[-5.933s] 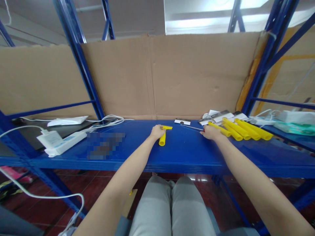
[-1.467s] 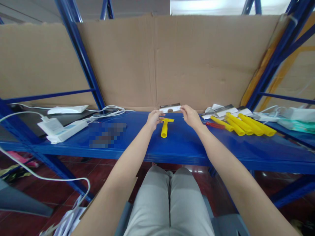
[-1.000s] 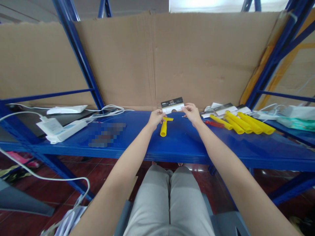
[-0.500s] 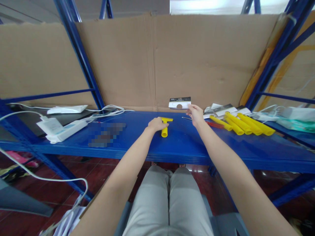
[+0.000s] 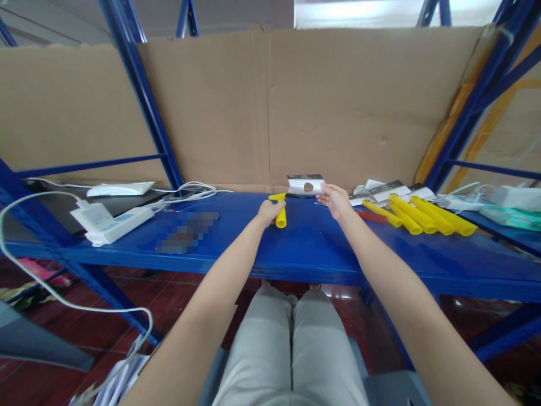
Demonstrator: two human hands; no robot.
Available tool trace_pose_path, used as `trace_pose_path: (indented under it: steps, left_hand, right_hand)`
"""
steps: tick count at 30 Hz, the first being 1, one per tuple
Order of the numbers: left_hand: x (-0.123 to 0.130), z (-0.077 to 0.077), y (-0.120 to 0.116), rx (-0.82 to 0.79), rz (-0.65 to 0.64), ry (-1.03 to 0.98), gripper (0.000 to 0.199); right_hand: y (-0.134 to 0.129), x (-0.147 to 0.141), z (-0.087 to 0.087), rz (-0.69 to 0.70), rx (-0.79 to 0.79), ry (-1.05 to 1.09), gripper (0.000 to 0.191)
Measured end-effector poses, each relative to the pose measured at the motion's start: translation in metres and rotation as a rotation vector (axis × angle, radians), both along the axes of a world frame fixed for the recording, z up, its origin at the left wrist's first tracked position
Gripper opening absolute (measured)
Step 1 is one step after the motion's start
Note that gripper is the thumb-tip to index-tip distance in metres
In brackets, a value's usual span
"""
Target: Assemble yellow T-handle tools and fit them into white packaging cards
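Observation:
My left hand (image 5: 269, 212) is closed around a yellow T-shaped tool with a tubular handle (image 5: 281, 219). Its handle points toward me and its crosspiece faces the back of the blue shelf. To the right, my right hand (image 5: 333, 199) pinches the edge of a black-and-white packaging card (image 5: 299, 185) with a round hole in it. The card is raised near the back edge, just beyond the yellow tool; whether the two touch I cannot tell. A thin metal shaft and a red handle (image 5: 372, 216), probably a screwdriver, lie partly behind my right hand.
Several yellow tubular tools (image 5: 433, 215) lie at the right, with more packaging cards (image 5: 391, 192) behind them. A white power strip (image 5: 122, 225) with cables sits at the left, beside a blurred-out item (image 5: 186, 232). A cardboard panel (image 5: 346, 107) stands along the back.
My right hand has brought the card slightly down and left, closer to the yellow tool. The tool has turned and shifted slightly in my left hand, its crosspiece now slanting.

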State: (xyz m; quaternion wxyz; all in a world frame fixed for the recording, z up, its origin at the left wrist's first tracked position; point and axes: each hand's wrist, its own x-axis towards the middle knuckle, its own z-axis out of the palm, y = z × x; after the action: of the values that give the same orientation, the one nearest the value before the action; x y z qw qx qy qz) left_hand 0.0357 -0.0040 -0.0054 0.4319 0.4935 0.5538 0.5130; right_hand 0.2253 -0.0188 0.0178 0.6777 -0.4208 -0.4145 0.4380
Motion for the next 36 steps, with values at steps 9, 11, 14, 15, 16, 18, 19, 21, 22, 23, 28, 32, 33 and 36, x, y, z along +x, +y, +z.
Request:
trace_pose_path:
  steps: [9,11,14,15,16,18,19,21,22,23,28,32,33,36]
  left_hand:
    - [-0.008,0.009,0.008,-0.069,0.233,-0.173,0.019]
    - [-0.009,0.009,0.01,-0.075,0.26,-0.208,0.018]
    - [-0.011,0.008,0.012,-0.076,0.312,-0.219,0.018]
    - [-0.011,0.008,0.012,-0.074,0.328,-0.218,0.018]
    - [-0.012,0.007,0.013,-0.073,0.34,-0.218,0.018]
    - [-0.013,0.007,0.015,-0.074,0.358,-0.224,0.019]
    - [-0.014,0.006,0.016,-0.074,0.368,-0.228,0.019]
    - [-0.016,0.006,0.019,-0.068,0.404,-0.234,0.022]
    - [-0.017,0.005,0.02,-0.064,0.43,-0.236,0.024]
    - [-0.018,0.005,0.021,-0.061,0.454,-0.237,0.026]
    - [-0.015,0.005,0.022,-0.053,0.401,-0.223,0.02]
    - [-0.007,0.002,0.019,-0.051,0.188,-0.195,0.011]
    - [-0.006,0.002,0.018,-0.058,0.131,-0.203,0.011]
    - [-0.003,0.0,0.018,-0.105,0.002,-0.249,0.015]
  right_hand:
    - [-0.007,-0.01,-0.005,0.151,-0.1,-0.163,0.015]
    - [-0.009,-0.012,-0.004,0.182,-0.124,-0.174,0.016]
    - [-0.011,-0.014,-0.004,0.223,-0.126,-0.184,0.015]
    - [-0.011,-0.014,-0.003,0.231,-0.123,-0.185,0.015]
    - [-0.011,-0.014,-0.003,0.237,-0.122,-0.184,0.014]
    - [-0.011,-0.013,-0.003,0.244,-0.122,-0.184,0.014]
    - [-0.011,-0.013,-0.003,0.248,-0.124,-0.187,0.014]
    - [-0.011,-0.013,-0.004,0.257,-0.129,-0.202,0.014]
    - [-0.01,-0.013,-0.004,0.258,-0.132,-0.21,0.014]
    - [-0.01,-0.013,-0.005,0.256,-0.135,-0.218,0.015]
    - [-0.009,-0.017,-0.009,0.252,-0.148,-0.24,0.02]
    - [-0.01,-0.021,-0.011,0.27,-0.166,-0.25,0.02]
    - [-0.01,-0.022,-0.011,0.272,-0.168,-0.248,0.02]
    - [-0.011,-0.023,-0.011,0.263,-0.165,-0.237,0.02]
